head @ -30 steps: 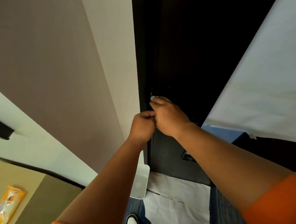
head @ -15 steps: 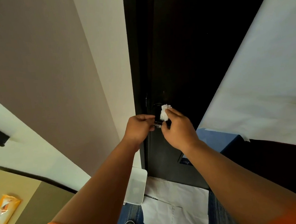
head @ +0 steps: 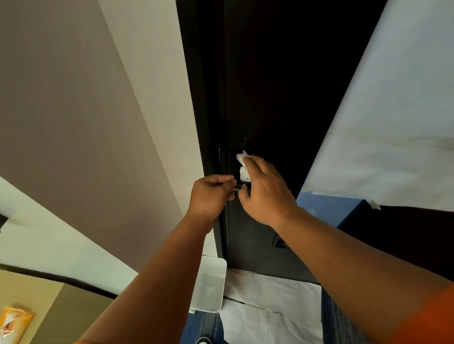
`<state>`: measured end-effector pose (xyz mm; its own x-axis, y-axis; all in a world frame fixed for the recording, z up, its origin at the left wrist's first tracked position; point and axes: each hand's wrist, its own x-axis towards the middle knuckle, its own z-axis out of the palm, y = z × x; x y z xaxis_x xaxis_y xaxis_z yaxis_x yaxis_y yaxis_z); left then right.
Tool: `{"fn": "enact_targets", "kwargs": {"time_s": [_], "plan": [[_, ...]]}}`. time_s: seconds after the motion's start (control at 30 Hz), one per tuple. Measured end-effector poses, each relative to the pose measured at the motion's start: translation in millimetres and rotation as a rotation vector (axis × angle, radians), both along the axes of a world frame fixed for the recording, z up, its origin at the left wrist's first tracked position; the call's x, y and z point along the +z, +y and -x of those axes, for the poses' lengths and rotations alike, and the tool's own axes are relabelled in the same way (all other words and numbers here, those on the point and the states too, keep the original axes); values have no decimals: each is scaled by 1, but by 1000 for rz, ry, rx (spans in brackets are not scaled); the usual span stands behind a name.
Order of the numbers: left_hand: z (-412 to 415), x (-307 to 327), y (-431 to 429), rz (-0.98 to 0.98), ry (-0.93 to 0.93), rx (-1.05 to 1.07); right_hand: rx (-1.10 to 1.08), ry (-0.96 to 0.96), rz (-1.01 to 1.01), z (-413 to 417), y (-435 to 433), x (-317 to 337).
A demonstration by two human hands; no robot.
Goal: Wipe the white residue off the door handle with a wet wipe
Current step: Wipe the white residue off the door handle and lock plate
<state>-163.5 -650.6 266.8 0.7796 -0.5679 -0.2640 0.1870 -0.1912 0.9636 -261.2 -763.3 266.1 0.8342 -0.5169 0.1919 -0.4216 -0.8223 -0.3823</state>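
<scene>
We locate the door handle (head: 238,187) on the dark door (head: 261,84), at its left edge. Only a short metallic section shows between the two hands, and no white residue can be made out on it. The left hand (head: 210,197) has its fingers curled round the outer end of the handle, which appears to steady it. The right hand (head: 267,195) holds the wet wipe (head: 243,168) bunched under its fingers, pressed against the hardware just above the handle, with the thumb tucked below. We judge the wipe to be soft, light and limp, so it should be kept wadded and gripped across its bulk, not by a loose corner. The handle is rigid and probably slick once damp, and is best held at its free end. An orange packet (head: 6,335) lies well apart on a surface at lower left.
</scene>
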Motion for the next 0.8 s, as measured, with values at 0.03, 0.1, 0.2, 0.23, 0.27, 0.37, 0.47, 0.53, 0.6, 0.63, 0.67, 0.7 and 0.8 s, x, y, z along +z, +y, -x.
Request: {"fn": "enact_targets", "kwargs": {"time_s": [0.03,0.1,0.2,0.23,0.27,0.37,0.47,0.53,0.6,0.63,0.67,0.7,0.8], "plan": [[0,0,0,3,2,1,3,10,19,0,0,1],[1,0,1,7,8,0,20,40,69,-1,-1,2],[4,2,3,34,20,-5,61,89,144,-7,1,9],[5,3,4,41,19,-12,72,113,193,-10,1,12],[6,4,5,45,18,-19,83,139,259,-13,2,15],[7,6,9,22,14,-33,130,220,432,-22,1,29],[6,4,13,-24,17,-22,204,328,530,-35,4,42],[5,2,15,-41,23,-4,249,395,604,-41,7,49],[4,0,15,-48,27,4,273,450,674,-44,9,55],[4,-1,15,-49,28,4,287,476,698,-44,9,56],[5,-1,15,-47,32,-1,299,489,705,-43,7,57],[5,-1,15,-42,38,-7,310,491,694,-41,3,57],[8,0,12,-28,56,-17,303,430,602,-29,-11,52]]}}
